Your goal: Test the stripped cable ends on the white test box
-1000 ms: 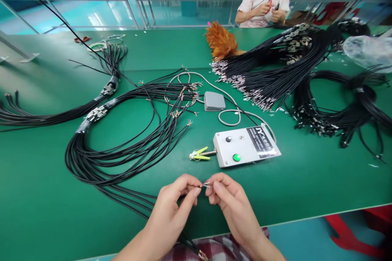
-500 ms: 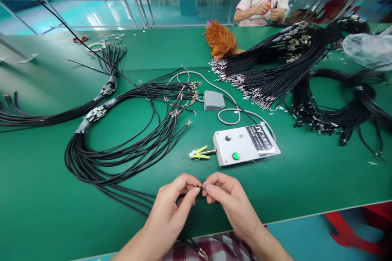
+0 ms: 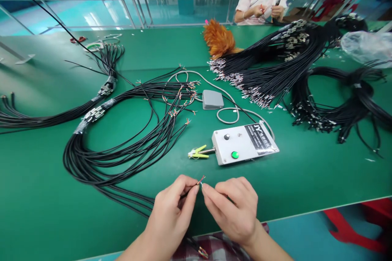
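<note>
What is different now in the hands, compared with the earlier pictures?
The right hand has turned, its knuckles shifting rightward; its fingers now seem to pinch a pale wire, while a reddish wire points up free. The left hand still holds the black cable; the white box stayed.

Your table [image 3: 171, 220] is green; your cable bundle [image 3: 73, 159] is black. The wires [image 3: 201, 180] before you are red and white. Your control box [image 3: 243, 147] is off-white, with a black label [image 3: 261, 138] and green button [image 3: 234, 155]. Your pedal [image 3: 212, 100] is grey, your clip [image 3: 199, 151] yellow-green, your garment [image 3: 219, 246] maroon-and-white checked.
</note>
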The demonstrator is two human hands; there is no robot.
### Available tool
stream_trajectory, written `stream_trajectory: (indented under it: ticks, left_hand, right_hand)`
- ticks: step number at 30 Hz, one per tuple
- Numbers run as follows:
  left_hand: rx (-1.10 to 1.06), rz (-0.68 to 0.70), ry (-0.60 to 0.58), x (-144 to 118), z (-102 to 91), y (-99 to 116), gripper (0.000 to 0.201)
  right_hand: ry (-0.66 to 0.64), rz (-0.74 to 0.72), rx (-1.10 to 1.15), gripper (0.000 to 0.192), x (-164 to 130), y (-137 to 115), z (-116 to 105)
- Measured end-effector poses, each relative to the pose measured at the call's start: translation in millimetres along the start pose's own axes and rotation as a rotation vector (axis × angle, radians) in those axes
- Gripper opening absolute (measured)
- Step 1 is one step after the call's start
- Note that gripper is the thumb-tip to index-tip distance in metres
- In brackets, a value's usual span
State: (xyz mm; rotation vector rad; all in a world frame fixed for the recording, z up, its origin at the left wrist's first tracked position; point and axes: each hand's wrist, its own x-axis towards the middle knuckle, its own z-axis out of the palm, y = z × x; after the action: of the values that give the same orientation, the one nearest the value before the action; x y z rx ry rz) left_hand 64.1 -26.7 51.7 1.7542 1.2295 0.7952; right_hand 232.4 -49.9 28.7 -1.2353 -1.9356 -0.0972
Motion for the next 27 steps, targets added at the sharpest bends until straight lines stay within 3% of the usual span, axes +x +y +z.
stream_trajectory:
  ticks: [3,6,11,14,22,25,27]
  left_hand:
    - [-0.089,-0.088,0.017,1.4,-0.3,1.1,0.013]
    - [-0.169,-0.186,0.005,2.3,-0.6,0.2,0.017]
    - [-0.215,-0.229,-0.021,2.5,-0.3,-1.8,0.018]
    - [-0.223,-0.224,-0.020,3.3,0.2,-0.9,0.016]
    - [-0.392,-0.249,-0.033,0.2,-1.9,-2.2,0.012]
    - [-0.413,-0.207,-0.067,1.4,0.0,-4.3,0.022]
    - [-0.423,-0.168,-0.069,4.5,3.0,-5.0,0.015]
  right_hand:
    - [0.007,0.027,0.044,0.021,-3.9,0.4,2.7]
    - [0.016,0.154,0.197,0.020,-7.0,-1.3,4.6]
    - [-0.027,0.718,0.717,0.005,-4.0,-8.9,10.3]
    - [-0.086,0.966,1.015,0.011,3.7,-13.2,14.3]
    - [-0.150,1.168,1.330,0.025,10.8,-19.3,21.4]
    - [-0.176,1.209,1.417,0.026,8.5,-18.6,21.6]
    - [-0.190,1.204,1.400,0.026,8.7,-16.9,19.9]
